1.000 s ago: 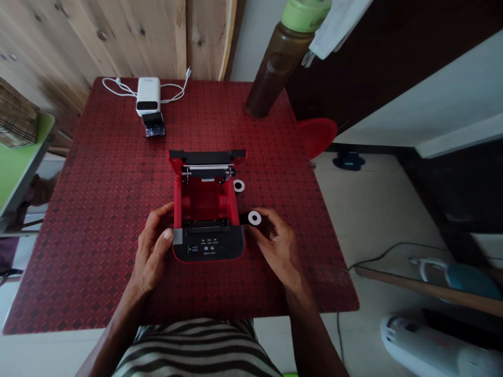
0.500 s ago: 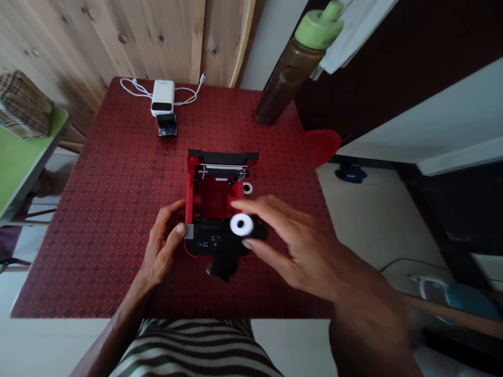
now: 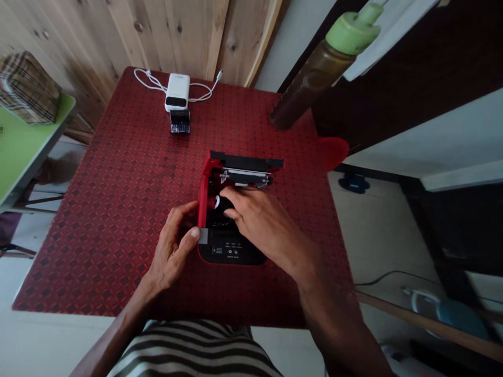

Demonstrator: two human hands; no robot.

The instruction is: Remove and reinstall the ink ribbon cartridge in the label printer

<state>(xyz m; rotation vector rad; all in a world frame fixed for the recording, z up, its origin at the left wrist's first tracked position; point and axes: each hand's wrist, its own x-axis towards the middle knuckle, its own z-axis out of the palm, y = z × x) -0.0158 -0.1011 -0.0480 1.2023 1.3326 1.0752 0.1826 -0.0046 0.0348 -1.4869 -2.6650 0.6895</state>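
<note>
A small red and black printer (image 3: pixel 231 246) sits on the red patterned table (image 3: pixel 118 209) with its lid (image 3: pixel 247 159) standing open at the back. My left hand (image 3: pixel 175 246) grips the printer's left side, thumb on its front corner. My right hand (image 3: pixel 259 220) reaches down into the open red bay, fingers closed round a dark roll (image 3: pixel 220 204) with a white end, which lies mostly hidden under the fingers.
A white power bank (image 3: pixel 176 92) with a white cable (image 3: pixel 147 81) and a small black item (image 3: pixel 179 121) lie at the table's far edge. A tall brown bottle with a green cap (image 3: pixel 318 73) stands at the back right. A green side table (image 3: pixel 23 152) is at left.
My right hand picked up the dark roll from the table beside the printer, carried it over the front panel and lowered it into the open bay. The left hand stayed on the printer.
</note>
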